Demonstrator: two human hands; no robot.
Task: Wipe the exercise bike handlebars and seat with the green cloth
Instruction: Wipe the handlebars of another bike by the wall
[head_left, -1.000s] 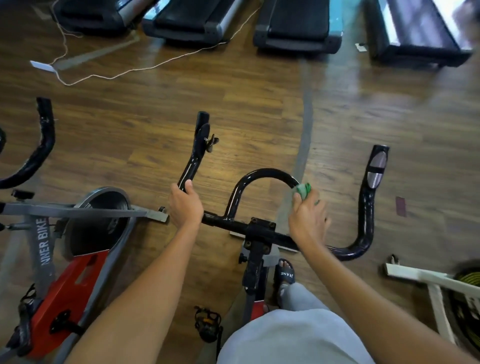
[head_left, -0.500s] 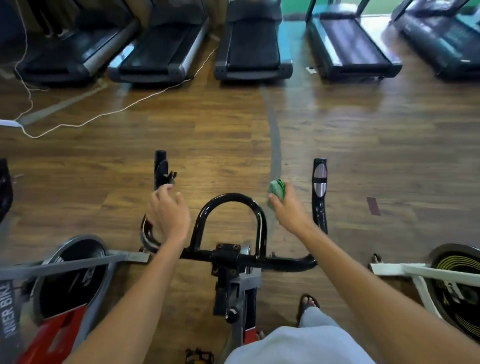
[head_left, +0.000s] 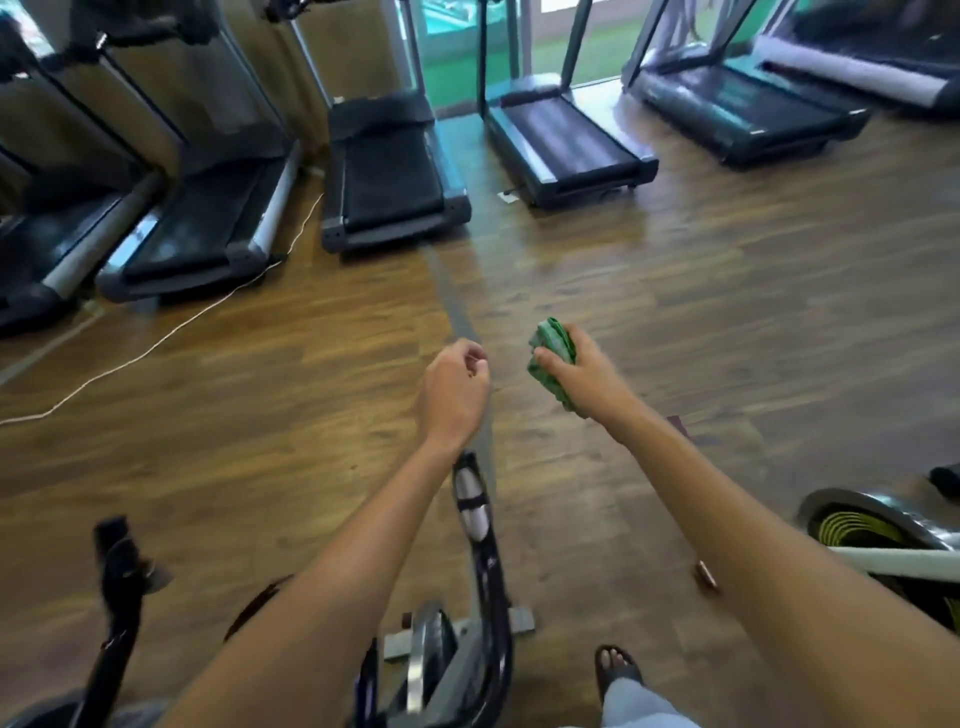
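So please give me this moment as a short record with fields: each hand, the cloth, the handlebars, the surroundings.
left hand: raised, fingers loosely curled, holds nothing
right hand: grips the green cloth
green cloth: bunched, off the bike
handlebars: below the forearms, no hand on them
floor: wood
background: treadmills in a row

Green, black and brown

The cloth (head_left: 551, 364) is green with a paler green pattern; the handlebars (head_left: 485, 566) are black with a silver patch; the floor (head_left: 727, 322) is brown wood plank crossed by a grey strip (head_left: 457, 306); the treadmills (head_left: 389, 182) are black with grey rails; the cable (head_left: 156, 343) is white.
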